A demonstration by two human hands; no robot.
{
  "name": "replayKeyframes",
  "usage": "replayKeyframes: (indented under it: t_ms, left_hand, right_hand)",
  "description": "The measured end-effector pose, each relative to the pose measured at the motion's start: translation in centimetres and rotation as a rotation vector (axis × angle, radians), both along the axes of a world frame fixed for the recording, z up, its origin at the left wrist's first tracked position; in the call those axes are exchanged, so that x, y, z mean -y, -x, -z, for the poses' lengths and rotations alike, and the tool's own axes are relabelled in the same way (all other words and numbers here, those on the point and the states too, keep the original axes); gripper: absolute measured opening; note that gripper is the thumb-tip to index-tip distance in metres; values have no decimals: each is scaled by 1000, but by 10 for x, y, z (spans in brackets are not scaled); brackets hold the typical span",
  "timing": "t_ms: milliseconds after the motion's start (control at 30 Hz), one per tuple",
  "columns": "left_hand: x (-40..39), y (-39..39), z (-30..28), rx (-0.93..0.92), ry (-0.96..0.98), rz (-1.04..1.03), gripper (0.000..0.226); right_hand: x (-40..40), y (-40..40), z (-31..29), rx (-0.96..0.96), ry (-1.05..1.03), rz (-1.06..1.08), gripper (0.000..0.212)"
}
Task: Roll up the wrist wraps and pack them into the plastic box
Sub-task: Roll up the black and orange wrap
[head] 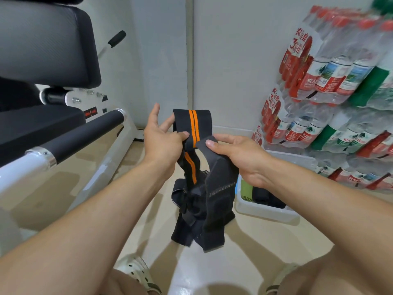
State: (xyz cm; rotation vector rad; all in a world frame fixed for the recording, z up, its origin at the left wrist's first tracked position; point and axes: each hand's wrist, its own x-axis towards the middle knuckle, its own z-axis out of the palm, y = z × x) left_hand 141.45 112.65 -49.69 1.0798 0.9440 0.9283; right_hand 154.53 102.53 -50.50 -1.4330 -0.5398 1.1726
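Observation:
A black wrist wrap with two orange stripes (192,126) is held up in the air at the middle of the view. My left hand (159,141) pinches its looped upper part between thumb and fingers, the other fingers spread. My right hand (240,158) grips the wrap's plain black end, thumb on top. The rest of the wrap, with more black straps (197,211), hangs down in a tangle below both hands. The clear plastic box (261,211) stands on the floor to the right, holding a green rolled wrap (246,189) and dark rolled ones.
A weight bench with black pads and white frame (70,141) fills the left side. Shrink-wrapped packs of bottled water (331,86) are stacked against the wall at right, behind the box. Beige tiled floor lies below; my knees and light clogs (138,271) show at the bottom.

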Motion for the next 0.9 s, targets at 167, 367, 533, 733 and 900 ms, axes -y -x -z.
replayKeyframes:
  t_ms: [167, 367, 533, 733, 900]
  left_hand:
    - [6, -2, 2, -14, 5, 20, 101]
    - [12, -7, 2, 119, 96, 47, 99]
    - [19, -9, 4, 179, 159, 62, 96]
    - [22, -10, 0, 203, 204, 64, 86]
    - [22, -9, 2, 183, 187, 83, 104]
  right_hand:
    - [-1, 2, 2, -41, -54, 50, 44]
    - [-3, 7, 2, -96, -56, 93, 30]
    - [-4, 8, -2, -121, -68, 135, 27]
    - [-4, 12, -3, -122, -46, 225, 25]
    - [-3, 8, -2, -5, -47, 242, 16]
